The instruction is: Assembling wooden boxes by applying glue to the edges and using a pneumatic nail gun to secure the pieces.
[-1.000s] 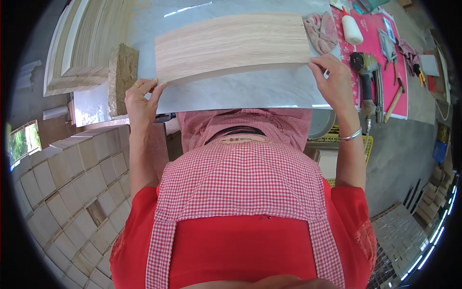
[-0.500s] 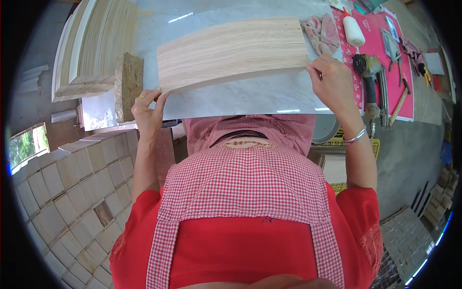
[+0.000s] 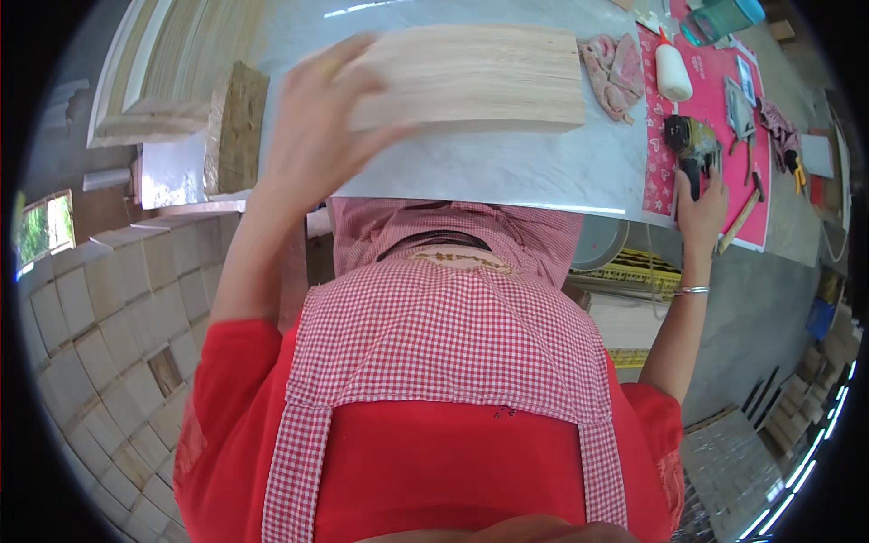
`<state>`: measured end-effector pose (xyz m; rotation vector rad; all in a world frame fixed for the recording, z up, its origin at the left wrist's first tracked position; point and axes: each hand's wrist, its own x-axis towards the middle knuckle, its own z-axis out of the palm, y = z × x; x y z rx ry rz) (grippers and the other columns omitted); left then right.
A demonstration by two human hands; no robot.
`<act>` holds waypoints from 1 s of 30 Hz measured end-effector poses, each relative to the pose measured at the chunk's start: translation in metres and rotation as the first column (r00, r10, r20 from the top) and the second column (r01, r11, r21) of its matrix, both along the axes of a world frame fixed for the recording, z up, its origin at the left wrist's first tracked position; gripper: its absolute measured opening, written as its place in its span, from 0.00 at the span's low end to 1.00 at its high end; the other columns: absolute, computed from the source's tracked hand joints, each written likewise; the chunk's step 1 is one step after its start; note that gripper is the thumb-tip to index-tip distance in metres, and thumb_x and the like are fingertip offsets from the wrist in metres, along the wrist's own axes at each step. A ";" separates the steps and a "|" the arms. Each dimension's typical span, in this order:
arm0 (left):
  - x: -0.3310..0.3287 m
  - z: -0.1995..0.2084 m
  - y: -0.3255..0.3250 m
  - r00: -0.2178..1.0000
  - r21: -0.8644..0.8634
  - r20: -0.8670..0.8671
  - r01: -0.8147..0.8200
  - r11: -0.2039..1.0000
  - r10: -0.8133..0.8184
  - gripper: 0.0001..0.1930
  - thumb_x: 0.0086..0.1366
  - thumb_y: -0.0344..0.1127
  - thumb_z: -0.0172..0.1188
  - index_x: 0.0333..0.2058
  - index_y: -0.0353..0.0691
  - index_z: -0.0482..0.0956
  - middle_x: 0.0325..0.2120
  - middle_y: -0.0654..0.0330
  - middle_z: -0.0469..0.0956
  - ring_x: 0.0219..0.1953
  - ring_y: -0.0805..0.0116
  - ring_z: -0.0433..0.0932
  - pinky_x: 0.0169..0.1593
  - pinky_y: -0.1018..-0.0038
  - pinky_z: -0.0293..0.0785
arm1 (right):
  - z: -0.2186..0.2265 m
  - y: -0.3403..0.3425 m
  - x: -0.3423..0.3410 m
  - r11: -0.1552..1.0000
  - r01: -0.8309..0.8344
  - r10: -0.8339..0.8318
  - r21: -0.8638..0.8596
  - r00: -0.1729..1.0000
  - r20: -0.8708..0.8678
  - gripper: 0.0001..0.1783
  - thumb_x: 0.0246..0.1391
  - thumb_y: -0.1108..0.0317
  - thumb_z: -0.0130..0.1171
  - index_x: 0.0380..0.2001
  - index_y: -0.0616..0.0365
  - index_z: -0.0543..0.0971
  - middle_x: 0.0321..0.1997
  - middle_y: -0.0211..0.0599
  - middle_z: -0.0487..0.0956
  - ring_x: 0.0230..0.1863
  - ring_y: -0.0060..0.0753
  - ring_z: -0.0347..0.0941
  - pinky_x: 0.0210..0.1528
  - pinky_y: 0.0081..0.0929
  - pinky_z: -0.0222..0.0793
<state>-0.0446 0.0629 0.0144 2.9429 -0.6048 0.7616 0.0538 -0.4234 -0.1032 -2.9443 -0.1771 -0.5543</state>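
A pale wooden board lies across the grey-white table before me. Over the board's left end is my left hand, blurred by motion, its thumb and fingers spread and nothing seen in them; whether it touches the wood I cannot tell. To the right, my right hand is closed round the black handle of a nail gun. The nail gun rests on a pink patterned sheet, and my fingers partly hide its handle and magazine.
Stacked boards stand at the left behind a rough brown block. Right of the board lie a pink cloth, a white squeeze bottle, a teal bottle and a hammer. Piled wooden blocks fill the lower left.
Both hands have let go of the board's near corners. My left hand has moved up over its left end; my right hand has gone right and taken hold of the nail gun.
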 end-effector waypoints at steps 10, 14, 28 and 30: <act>0.087 -0.046 -0.111 0.968 0.178 -0.192 -0.126 0.976 0.160 0.38 0.44 0.57 0.73 0.43 0.28 0.76 0.52 0.34 0.69 0.61 0.42 0.66 0.63 0.49 0.62 | -0.008 -0.008 0.024 0.993 0.112 -0.119 -0.043 0.966 -0.231 0.32 0.50 0.59 0.64 0.55 0.67 0.71 0.47 0.65 0.78 0.49 0.64 0.76 0.50 0.49 0.71; 0.104 -0.051 -0.104 0.940 0.031 -0.337 -0.044 0.999 0.052 0.38 0.39 0.55 0.74 0.42 0.29 0.78 0.49 0.37 0.72 0.56 0.44 0.69 0.60 0.54 0.66 | 0.021 -0.016 0.032 0.999 0.054 -0.054 -0.008 0.976 -0.210 0.30 0.47 0.60 0.67 0.51 0.67 0.74 0.35 0.57 0.81 0.37 0.54 0.81 0.39 0.43 0.75; 0.110 -0.037 -0.085 0.835 -0.176 -0.531 0.057 0.983 -0.143 0.34 0.37 0.53 0.73 0.39 0.31 0.82 0.45 0.41 0.75 0.52 0.48 0.73 0.55 0.59 0.70 | 0.158 0.139 -0.051 0.849 0.068 0.257 0.525 0.813 -0.522 0.14 0.51 0.63 0.72 0.34 0.62 0.82 0.20 0.23 0.75 0.13 0.13 0.62 0.14 0.18 0.55; 0.095 -0.029 -0.097 0.867 -0.057 -0.498 -0.034 0.998 0.001 0.34 0.37 0.53 0.73 0.39 0.31 0.82 0.45 0.41 0.75 0.52 0.48 0.73 0.56 0.59 0.70 | 0.158 0.143 -0.049 0.857 0.051 0.269 0.513 0.804 -0.531 0.14 0.51 0.63 0.72 0.35 0.62 0.82 0.19 0.23 0.75 0.13 0.13 0.62 0.14 0.18 0.55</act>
